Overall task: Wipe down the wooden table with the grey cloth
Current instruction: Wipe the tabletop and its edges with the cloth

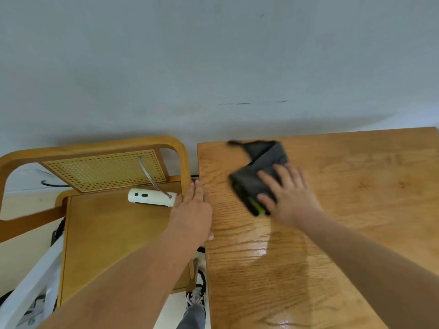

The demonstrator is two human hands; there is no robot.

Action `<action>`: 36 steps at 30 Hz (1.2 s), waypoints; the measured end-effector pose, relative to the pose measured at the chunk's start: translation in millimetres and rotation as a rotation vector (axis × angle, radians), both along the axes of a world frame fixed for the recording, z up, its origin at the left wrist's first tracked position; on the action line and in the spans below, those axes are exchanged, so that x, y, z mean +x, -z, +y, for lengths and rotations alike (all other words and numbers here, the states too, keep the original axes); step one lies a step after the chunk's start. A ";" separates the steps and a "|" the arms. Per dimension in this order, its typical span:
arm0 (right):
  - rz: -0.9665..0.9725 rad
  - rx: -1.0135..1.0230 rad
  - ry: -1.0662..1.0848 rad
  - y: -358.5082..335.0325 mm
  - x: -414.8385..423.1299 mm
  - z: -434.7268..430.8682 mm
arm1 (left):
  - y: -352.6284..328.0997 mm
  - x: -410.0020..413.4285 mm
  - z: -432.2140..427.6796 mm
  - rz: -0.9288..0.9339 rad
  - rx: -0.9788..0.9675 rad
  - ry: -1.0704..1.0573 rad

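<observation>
The wooden table [344,233] fills the right half of the view, its surface glossy near me. A grey cloth [256,172] with a green label lies crumpled near the table's far left corner, blurred. My right hand [288,195] presses flat on the cloth's right part, fingers spread over it. My left hand [193,210] rests flat along the table's left edge, fingers straight and together, thumb on the tabletop, holding nothing.
A wooden chair [114,233] with a cane back stands left of the table. A white handheld device [152,197] with a metal loop lies on its seat. A grey wall runs behind. My shoe [197,293] shows between chair and table.
</observation>
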State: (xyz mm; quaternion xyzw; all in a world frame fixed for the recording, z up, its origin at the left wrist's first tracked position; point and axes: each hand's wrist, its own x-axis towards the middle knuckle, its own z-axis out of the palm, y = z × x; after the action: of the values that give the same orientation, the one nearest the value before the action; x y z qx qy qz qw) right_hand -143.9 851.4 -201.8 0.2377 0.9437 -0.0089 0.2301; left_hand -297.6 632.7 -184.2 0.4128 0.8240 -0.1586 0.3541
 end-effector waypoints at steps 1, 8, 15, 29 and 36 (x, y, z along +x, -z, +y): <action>-0.017 0.040 0.147 -0.5 -1.5 18.3 | 0.9 0.2 0.7 0.001 -0.010 -0.001; 0.041 0.027 0.658 6.1 -31.1 -35.5 | 4.2 1.0 -0.6 0.004 0.004 0.006; 0.055 -0.126 -0.075 3.5 32.6 -97.9 | 0.9 1.9 -3.0 -0.014 0.037 -0.017; 0.080 -0.050 0.384 5.4 15.6 -124.3 | -3.1 5.5 5.1 0.014 -0.001 -0.034; -0.047 -0.058 -0.072 -4.3 79.4 -70.4 | -4.9 3.3 2.4 0.001 0.003 -0.038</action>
State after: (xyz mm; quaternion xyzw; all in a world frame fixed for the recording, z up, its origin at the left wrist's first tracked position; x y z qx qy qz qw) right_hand -64.4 781.0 -197.5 0.1971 0.9452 -0.0223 0.2593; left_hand -294.3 635.1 -179.3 0.3976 0.8321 -0.1506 0.3561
